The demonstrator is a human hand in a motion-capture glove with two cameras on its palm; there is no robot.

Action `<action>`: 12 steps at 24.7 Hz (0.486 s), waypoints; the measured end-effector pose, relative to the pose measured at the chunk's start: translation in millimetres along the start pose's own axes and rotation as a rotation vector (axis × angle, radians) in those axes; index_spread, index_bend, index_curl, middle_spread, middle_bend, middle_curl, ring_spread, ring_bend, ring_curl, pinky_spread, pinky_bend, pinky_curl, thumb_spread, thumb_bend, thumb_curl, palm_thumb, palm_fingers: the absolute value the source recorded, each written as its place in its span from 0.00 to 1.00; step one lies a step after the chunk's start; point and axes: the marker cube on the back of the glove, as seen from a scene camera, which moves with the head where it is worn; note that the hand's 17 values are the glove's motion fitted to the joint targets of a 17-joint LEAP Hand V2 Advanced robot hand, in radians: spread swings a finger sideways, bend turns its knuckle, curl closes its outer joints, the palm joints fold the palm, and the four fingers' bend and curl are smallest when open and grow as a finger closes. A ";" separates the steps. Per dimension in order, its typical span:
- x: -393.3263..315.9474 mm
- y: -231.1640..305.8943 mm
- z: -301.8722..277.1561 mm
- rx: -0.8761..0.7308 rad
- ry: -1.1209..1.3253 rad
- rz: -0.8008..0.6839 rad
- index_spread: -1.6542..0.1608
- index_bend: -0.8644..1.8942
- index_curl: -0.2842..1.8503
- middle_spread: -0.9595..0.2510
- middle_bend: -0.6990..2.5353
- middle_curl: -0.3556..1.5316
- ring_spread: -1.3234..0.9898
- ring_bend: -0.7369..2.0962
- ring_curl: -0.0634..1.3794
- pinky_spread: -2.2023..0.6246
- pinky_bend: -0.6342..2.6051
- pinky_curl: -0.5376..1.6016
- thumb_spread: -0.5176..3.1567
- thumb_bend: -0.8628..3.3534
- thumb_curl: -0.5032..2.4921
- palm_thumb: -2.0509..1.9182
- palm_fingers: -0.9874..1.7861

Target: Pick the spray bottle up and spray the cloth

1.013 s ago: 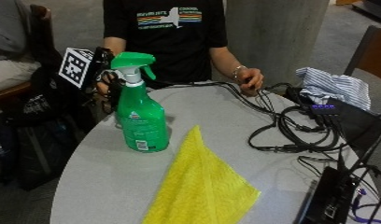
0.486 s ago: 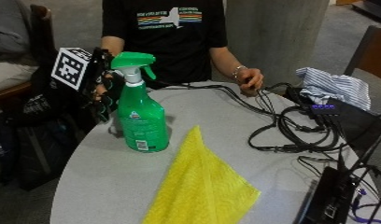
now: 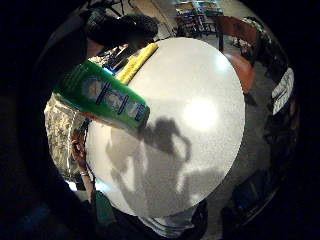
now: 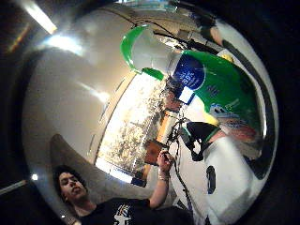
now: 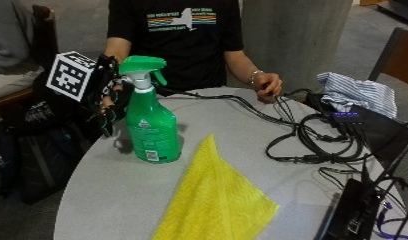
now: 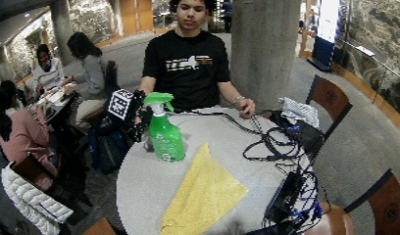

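A round grey tabletop (image 5: pixel 111 195) carries the green spray bottle (image 5: pixel 151 127), standing upright near its edge. Just beside it lies a yellow cloth (image 5: pixel 217 200). The gloved right hand (image 5: pixel 107 95) sits behind the bottle's neck; whether its fingers grasp it, I cannot tell.

Bottle (image 5: pixel 151 130) by my glove (image 5: pixel 105 95): glossy green plastic, smooth, paper-look label. Cloth (image 5: pixel 214 200): yellow, matt, ribbed weave. Table (image 5: pixel 111 200): pale grey, finely speckled, low sheen. My glove: matt black fabric.
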 end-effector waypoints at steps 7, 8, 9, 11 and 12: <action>10.0 -28.5 14.1 -0.084 -0.001 0.014 0.73 0.36 0.25 0.85 0.28 0.40 0.60 0.33 0.25 0.88 0.39 0.42 0.37 0.20 0.31 0.73 0.48; 11.3 -32.3 17.3 -0.104 -0.009 0.016 0.72 0.36 0.25 0.85 0.28 0.40 0.60 0.33 0.25 0.89 0.39 0.42 0.38 0.20 0.31 0.73 0.47; 12.2 -36.0 20.3 -0.123 -0.020 0.013 0.72 0.36 0.25 0.85 0.28 0.40 0.60 0.33 0.25 0.89 0.39 0.42 0.38 0.20 0.31 0.73 0.47; 13.7 -43.1 26.2 -0.160 -0.063 -0.003 0.72 0.36 0.25 0.86 0.28 0.40 0.60 0.32 0.25 0.89 0.39 0.42 0.38 0.19 0.31 0.72 0.46; 14.5 -46.3 29.0 -0.178 -0.094 -0.014 0.72 0.36 0.25 0.86 0.27 0.40 0.60 0.32 0.25 0.89 0.39 0.42 0.38 0.19 0.30 0.72 0.45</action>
